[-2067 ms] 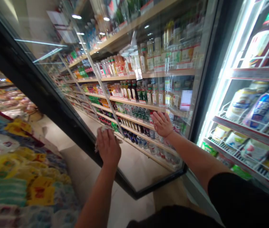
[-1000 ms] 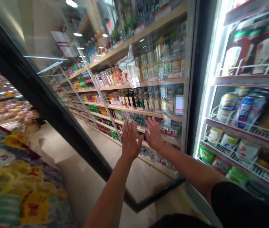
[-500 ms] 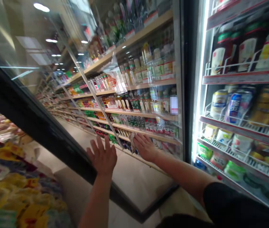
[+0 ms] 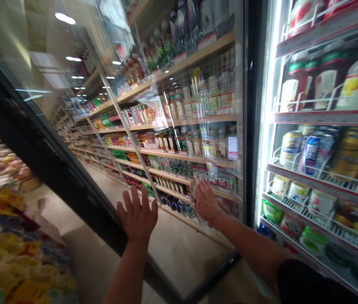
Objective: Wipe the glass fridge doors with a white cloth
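Note:
A glass door [image 4: 179,236] with a black frame [image 4: 71,185] stands swung open before me. My left hand [image 4: 138,213] is open, fingers spread, against the door near the frame's left side. Lower right of the pane's middle, my right hand [image 4: 207,202] presses a crumpled, light patterned cloth [image 4: 194,192] to the glass. The fingers lie over the cloth and hide part of it.
To the right is a lit fridge with wire-fronted shelves [image 4: 316,173] of bottles, cans and tubs. Yellow packets [image 4: 11,249] are heaped at lower left. Shelves of bottles [image 4: 172,156] show in the glass, which carries a small white label [image 4: 232,147].
My right hand has slid to the right across the glass with the cloth. My left hand stays spread in about the same place. The view has tilted up slightly.

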The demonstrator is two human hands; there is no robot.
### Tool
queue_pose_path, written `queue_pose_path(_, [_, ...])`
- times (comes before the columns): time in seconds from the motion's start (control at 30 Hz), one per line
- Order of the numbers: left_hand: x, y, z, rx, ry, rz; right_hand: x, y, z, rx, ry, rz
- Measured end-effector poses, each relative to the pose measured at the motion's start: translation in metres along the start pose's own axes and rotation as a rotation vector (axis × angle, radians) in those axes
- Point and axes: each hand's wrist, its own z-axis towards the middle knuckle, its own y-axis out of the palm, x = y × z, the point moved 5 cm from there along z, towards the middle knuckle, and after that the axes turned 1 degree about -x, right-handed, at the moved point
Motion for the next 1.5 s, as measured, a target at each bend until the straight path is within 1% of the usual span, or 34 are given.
queue_pose_path(0.07, [0.0, 0.0, 0.0, 0.01, 0.02, 0.026, 0.011, -0.001, 0.015, -0.001, 0.056, -0.018])
queue_pose_path(0.13, [0.001, -0.001, 0.0, 0.027, 0.029, 0.046, 0.029, -0.005, 0.041, 0.016, 0.16, -0.04])
queue_pose_path(0.2, [0.001, -0.001, 0.0, 0.035, 0.032, 0.057, 0.046, -0.008, 0.055, 0.055, 0.253, -0.048])
queue_pose_path(0.27, [0.002, -0.002, 0.0, 0.036, 0.035, 0.062, 0.055, -0.007, 0.044, 0.097, 0.287, -0.048])
queue_pose_path(0.33, [0.002, -0.002, -0.001, 0.036, 0.033, 0.061, 0.056, -0.002, 0.016, 0.122, 0.313, -0.045])
queue_pose_path(0.4, [0.001, -0.001, -0.001, 0.035, 0.027, 0.052, 0.055, 0.003, -0.008, 0.142, 0.404, -0.015])
queue_pose_path(0.43, [0.0, 0.0, -0.001, 0.036, 0.023, 0.043, 0.055, 0.005, -0.011, 0.15, 0.448, 0.005])
queue_pose_path(0.47, [0.0, 0.0, -0.001, 0.037, 0.018, 0.032, 0.055, 0.005, -0.006, 0.156, 0.488, 0.024])
queue_pose_path(0.5, [-0.001, 0.001, -0.001, 0.037, 0.014, 0.024, 0.057, 0.005, 0.005, 0.158, 0.52, 0.041])
queue_pose_path(0.57, [-0.002, 0.002, -0.001, 0.034, 0.007, 0.014, 0.066, 0.002, 0.039, 0.151, 0.554, 0.059])
queue_pose_path(0.63, [-0.003, 0.002, -0.001, 0.025, -0.012, -0.007, 0.079, -0.001, 0.068, 0.132, 0.557, 0.069])
queue_pose_path(0.67, [-0.004, 0.003, -0.002, 0.021, -0.025, -0.021, 0.086, -0.001, 0.073, 0.121, 0.55, 0.071])
queue_pose_path(0.7, [-0.005, 0.003, -0.002, 0.018, -0.038, -0.034, 0.092, -0.002, 0.07, 0.114, 0.555, 0.069])
queue_pose_path(0.73, [-0.005, 0.003, -0.002, 0.018, -0.045, -0.041, 0.098, -0.002, 0.059, 0.111, 0.565, 0.066])
queue_pose_path(0.87, [-0.003, 0.002, -0.002, 0.025, -0.016, 0.013, 0.109, -0.001, -0.019, 0.165, 0.699, 0.037])
queue_pose_path(0.9, [-0.002, 0.002, -0.002, 0.029, -0.005, 0.028, 0.111, -0.001, -0.03, 0.18, 0.721, 0.027])
queue_pose_path(0.93, [-0.002, 0.001, -0.002, 0.034, 0.005, 0.038, 0.114, -0.001, -0.034, 0.191, 0.737, 0.018])
queue_pose_path(0.97, [-0.001, 0.001, -0.002, 0.036, 0.012, 0.043, 0.118, -0.001, -0.03, 0.197, 0.746, 0.01])
queue_pose_path(1.0, [-0.001, 0.001, -0.002, 0.039, 0.016, 0.046, 0.124, -0.001, -0.02, 0.199, 0.746, 0.004])
queue_pose_path(1.1, [-0.001, 0.001, -0.002, 0.043, 0.014, 0.037, 0.143, -0.003, 0.025, 0.18, 0.715, 0.003])
queue_pose_path(1.17, [-0.001, 0.001, -0.001, 0.042, 0.001, 0.006, 0.152, -0.006, 0.038, 0.168, 0.696, 0.008])
queue_pose_path(1.23, [-0.001, 0.0, -0.001, 0.039, -0.012, -0.021, 0.154, -0.011, 0.027, 0.169, 0.7, 0.013])
queue_pose_path(1.37, [0.001, -0.002, -0.001, 0.044, -0.001, 0.031, 0.151, -0.016, -0.02, 0.216, 0.771, 0.007])
queue_pose_path(1.43, [0.004, -0.004, -0.001, 0.059, 0.019, 0.063, 0.154, -0.014, -0.024, 0.248, 0.808, -0.003])
queue_pose_path(1.5, [0.005, -0.006, 0.0, 0.071, 0.031, 0.083, 0.16, -0.012, -0.009, 0.265, 0.819, -0.008])
